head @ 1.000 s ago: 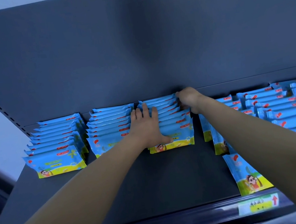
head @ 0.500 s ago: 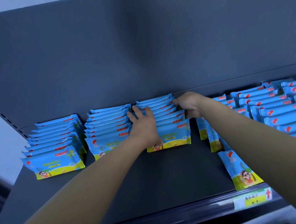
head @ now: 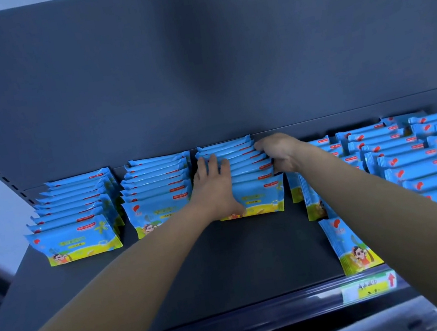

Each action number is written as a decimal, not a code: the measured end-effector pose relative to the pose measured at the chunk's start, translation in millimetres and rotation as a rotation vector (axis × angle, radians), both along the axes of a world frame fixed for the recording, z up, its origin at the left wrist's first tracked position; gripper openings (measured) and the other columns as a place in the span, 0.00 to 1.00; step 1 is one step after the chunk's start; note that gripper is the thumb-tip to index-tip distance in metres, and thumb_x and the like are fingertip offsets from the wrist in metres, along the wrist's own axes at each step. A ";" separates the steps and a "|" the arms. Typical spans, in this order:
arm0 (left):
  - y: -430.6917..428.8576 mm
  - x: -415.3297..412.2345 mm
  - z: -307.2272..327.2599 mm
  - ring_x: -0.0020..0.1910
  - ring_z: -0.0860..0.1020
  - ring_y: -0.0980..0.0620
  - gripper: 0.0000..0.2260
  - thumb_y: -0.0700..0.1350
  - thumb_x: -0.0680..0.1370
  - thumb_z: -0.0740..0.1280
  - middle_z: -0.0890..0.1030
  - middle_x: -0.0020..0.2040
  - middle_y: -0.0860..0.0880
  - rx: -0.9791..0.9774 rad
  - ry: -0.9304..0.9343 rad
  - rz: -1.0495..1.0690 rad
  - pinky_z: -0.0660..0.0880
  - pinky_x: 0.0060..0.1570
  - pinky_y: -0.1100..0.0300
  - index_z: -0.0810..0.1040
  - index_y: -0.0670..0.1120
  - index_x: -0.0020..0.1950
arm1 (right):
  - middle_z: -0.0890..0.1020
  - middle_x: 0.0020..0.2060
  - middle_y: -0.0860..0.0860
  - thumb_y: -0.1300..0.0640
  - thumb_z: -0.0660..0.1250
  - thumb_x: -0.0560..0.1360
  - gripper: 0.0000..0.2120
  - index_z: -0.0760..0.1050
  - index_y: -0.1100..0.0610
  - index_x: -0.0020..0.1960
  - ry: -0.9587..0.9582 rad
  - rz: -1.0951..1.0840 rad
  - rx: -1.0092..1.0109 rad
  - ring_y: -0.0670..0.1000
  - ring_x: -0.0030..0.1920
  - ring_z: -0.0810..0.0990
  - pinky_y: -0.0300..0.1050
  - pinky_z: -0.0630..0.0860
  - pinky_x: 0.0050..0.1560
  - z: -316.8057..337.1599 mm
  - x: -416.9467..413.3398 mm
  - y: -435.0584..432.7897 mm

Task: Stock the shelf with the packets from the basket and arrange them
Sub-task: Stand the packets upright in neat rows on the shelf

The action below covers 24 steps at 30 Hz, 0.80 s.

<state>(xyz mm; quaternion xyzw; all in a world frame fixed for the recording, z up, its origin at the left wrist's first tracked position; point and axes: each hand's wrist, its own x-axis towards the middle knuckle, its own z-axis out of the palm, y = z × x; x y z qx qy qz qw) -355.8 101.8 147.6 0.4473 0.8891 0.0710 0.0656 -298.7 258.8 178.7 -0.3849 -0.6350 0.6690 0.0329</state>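
Blue-and-yellow plastic packets stand in front-facing rows on the dark grey metal shelf [head: 255, 259]. Farthest left, the first row [head: 76, 216] looks squared up, and the second row [head: 158, 192] just beside it looks equally finished; no hand touches either.

Next comes the third row [head: 247, 172], which seems to be the one being straightened. The left hand [head: 215, 191] lies on its left end with fingers straight and spread over the packet tops and the thumb down by the front packet, gripping nothing. The right hand [head: 281, 152] is at the row's right end, its fingers curled round the edges of the rear packets, so the row sits pressed between the two hands.

Further right the work looks unfinished. A loose jumble of packets [head: 411, 163] overlaps unevenly, with several tilted, and a single leaning packet [head: 350, 244] stands apart near the front lip, above the yellow-and-white price label [head: 368, 287].

I would judge the task a little past halfway: three rows are formed, and the right side needs sorting into rows. The basket cannot be made out, so I cannot tell whether more packets wait in it
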 end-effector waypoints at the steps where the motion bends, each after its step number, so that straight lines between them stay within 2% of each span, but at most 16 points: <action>1: -0.8 1.9 -1.3 0.75 0.37 0.40 0.51 0.60 0.67 0.72 0.41 0.76 0.43 -0.024 0.057 -0.008 0.46 0.73 0.46 0.43 0.43 0.76 | 0.80 0.39 0.56 0.59 0.54 0.82 0.11 0.73 0.62 0.47 0.002 -0.005 0.010 0.54 0.35 0.80 0.49 0.78 0.32 -0.1 -0.1 -1.8; 3: -2.4 5.5 -3.7 0.74 0.38 0.39 0.49 0.62 0.70 0.69 0.41 0.77 0.43 -0.021 0.079 -0.004 0.51 0.72 0.46 0.41 0.44 0.76 | 0.80 0.40 0.57 0.59 0.53 0.82 0.12 0.73 0.62 0.48 0.001 -0.003 0.027 0.54 0.35 0.79 0.49 0.78 0.33 0.1 -0.1 -4.2; 6: -2.4 10.6 -5.0 0.74 0.41 0.34 0.46 0.60 0.73 0.67 0.39 0.76 0.42 -0.012 0.026 0.060 0.62 0.68 0.46 0.39 0.45 0.76 | 0.80 0.41 0.59 0.60 0.51 0.82 0.14 0.72 0.63 0.45 0.018 -0.007 0.027 0.57 0.39 0.80 0.55 0.79 0.41 3.2 1.3 -4.7; 9: 0.8 13.5 -3.6 0.71 0.57 0.33 0.45 0.56 0.74 0.67 0.38 0.76 0.38 -0.007 -0.007 0.074 0.68 0.64 0.48 0.38 0.42 0.76 | 0.80 0.40 0.58 0.59 0.51 0.82 0.15 0.72 0.63 0.44 0.013 -0.002 0.019 0.57 0.40 0.81 0.55 0.79 0.41 5.5 2.9 -3.8; 11: 2.5 14.1 -1.5 0.65 0.68 0.36 0.45 0.53 0.74 0.68 0.38 0.75 0.37 0.014 -0.027 0.075 0.72 0.60 0.51 0.39 0.41 0.76 | 0.81 0.40 0.57 0.58 0.52 0.82 0.14 0.73 0.62 0.46 0.020 -0.005 0.018 0.56 0.39 0.81 0.53 0.80 0.40 6.1 3.0 -4.3; 12: 2.4 14.9 -0.9 0.63 0.71 0.37 0.45 0.53 0.75 0.68 0.37 0.75 0.36 0.018 -0.027 0.078 0.72 0.59 0.52 0.40 0.40 0.76 | 0.81 0.39 0.57 0.58 0.52 0.82 0.14 0.73 0.62 0.46 0.022 -0.009 0.019 0.55 0.38 0.81 0.51 0.80 0.39 6.0 3.3 -5.0; 15: 0.6 16.8 -2.9 0.62 0.71 0.39 0.44 0.53 0.75 0.68 0.36 0.75 0.36 0.021 -0.009 0.084 0.72 0.59 0.53 0.39 0.39 0.75 | 0.80 0.40 0.57 0.58 0.53 0.82 0.13 0.73 0.62 0.45 0.043 -0.018 0.030 0.54 0.39 0.81 0.50 0.80 0.39 5.2 4.3 -5.2; 17: -0.1 17.7 -4.8 0.63 0.71 0.39 0.44 0.53 0.75 0.67 0.36 0.75 0.36 0.024 0.007 0.087 0.72 0.59 0.54 0.39 0.38 0.75 | 0.81 0.42 0.56 0.59 0.54 0.82 0.11 0.73 0.62 0.49 0.057 -0.020 0.038 0.54 0.41 0.81 0.51 0.80 0.43 4.4 5.0 -2.7; 19: 0.2 19.4 -5.8 0.61 0.72 0.39 0.44 0.54 0.75 0.67 0.38 0.75 0.36 0.026 0.035 0.102 0.73 0.58 0.53 0.40 0.37 0.75 | 0.81 0.43 0.55 0.59 0.55 0.82 0.10 0.73 0.62 0.52 0.068 -0.012 0.064 0.53 0.42 0.81 0.47 0.79 0.43 4.4 5.4 0.3; 21: 1.4 22.7 -5.9 0.57 0.75 0.39 0.43 0.55 0.75 0.67 0.41 0.75 0.36 0.027 0.086 0.133 0.74 0.52 0.53 0.43 0.38 0.75 | 0.80 0.44 0.54 0.59 0.56 0.81 0.09 0.73 0.61 0.54 0.067 -0.003 0.131 0.51 0.42 0.79 0.43 0.77 0.41 4.7 6.8 2.6; 24: 2.2 26.6 -7.0 0.53 0.76 0.39 0.42 0.56 0.75 0.66 0.43 0.76 0.36 0.013 0.167 0.157 0.74 0.45 0.53 0.45 0.38 0.75 | 0.76 0.42 0.55 0.59 0.58 0.80 0.11 0.75 0.63 0.54 0.067 0.018 0.303 0.52 0.44 0.75 0.48 0.76 0.46 -1.0 8.7 7.4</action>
